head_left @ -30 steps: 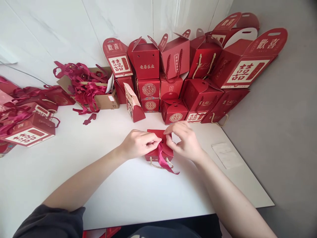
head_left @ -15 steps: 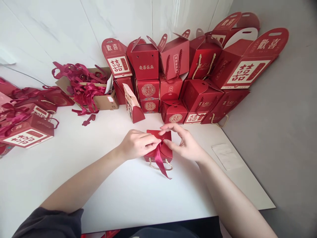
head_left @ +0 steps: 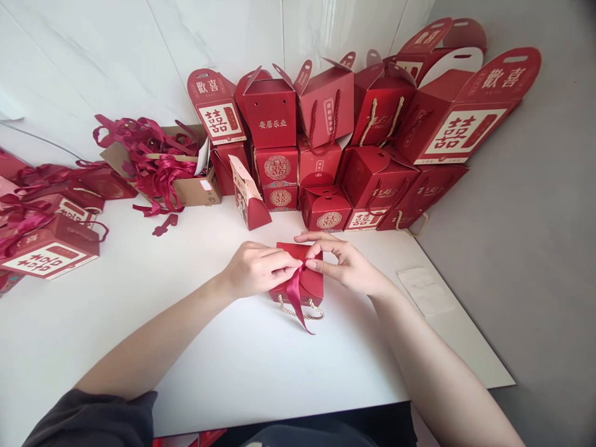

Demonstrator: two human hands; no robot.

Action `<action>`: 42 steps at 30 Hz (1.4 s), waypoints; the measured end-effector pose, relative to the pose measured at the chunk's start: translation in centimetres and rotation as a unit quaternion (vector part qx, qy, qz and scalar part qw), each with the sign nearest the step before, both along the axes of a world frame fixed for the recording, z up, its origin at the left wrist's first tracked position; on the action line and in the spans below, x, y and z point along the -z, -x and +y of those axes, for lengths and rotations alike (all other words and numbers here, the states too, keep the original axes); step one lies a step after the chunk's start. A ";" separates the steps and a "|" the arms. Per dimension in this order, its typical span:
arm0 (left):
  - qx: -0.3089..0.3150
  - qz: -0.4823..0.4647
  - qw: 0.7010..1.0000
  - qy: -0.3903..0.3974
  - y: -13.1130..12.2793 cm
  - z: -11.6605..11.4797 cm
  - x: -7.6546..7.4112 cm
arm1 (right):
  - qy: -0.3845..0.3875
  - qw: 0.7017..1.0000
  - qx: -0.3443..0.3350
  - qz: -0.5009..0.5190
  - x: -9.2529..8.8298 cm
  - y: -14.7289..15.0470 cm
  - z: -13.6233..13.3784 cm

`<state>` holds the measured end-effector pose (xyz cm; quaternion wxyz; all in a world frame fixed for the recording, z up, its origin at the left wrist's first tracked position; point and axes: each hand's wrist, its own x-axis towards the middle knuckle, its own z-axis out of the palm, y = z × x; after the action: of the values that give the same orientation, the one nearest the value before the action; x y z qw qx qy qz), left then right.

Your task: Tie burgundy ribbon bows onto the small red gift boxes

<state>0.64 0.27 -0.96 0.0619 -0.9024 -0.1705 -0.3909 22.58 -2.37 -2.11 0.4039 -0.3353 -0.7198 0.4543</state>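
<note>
Apparently, the red gift box (head_left: 311,287) lies rope-handle toward the person.

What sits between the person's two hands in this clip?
In the head view, a small red gift box sits between the left hand and right hand, with a burgundy ribbon hanging down its front.

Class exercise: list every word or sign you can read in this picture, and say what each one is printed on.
"歡喜": handle of the tall red bag
"囍": cream panel on that bag
"安居乐业": front of the square red box
Too small to read: gold lettering on the rope-handled bag
No text shows on the gift box with the ribbon under the left hand and right hand.
</note>
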 end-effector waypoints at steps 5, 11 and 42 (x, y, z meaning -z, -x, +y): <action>0.008 -0.011 1.000 0.014 0.1 0.1 0.1 | 0.082 0.995 -0.005 0.053 0.0 -0.1 0.1; 0.013 -0.010 1.000 0.018 0.1 0.1 0.1 | 0.049 0.999 -0.013 0.014 0.1 -0.2 0.1; 0.011 -0.011 0.999 0.041 0.2 0.0 0.2 | 0.033 0.997 -0.013 0.069 0.3 -0.3 0.2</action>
<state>0.49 0.29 -1.13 0.0187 -0.9016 -0.1769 -0.3944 22.88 -2.21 -2.43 0.4357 -0.3071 -0.6788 0.5051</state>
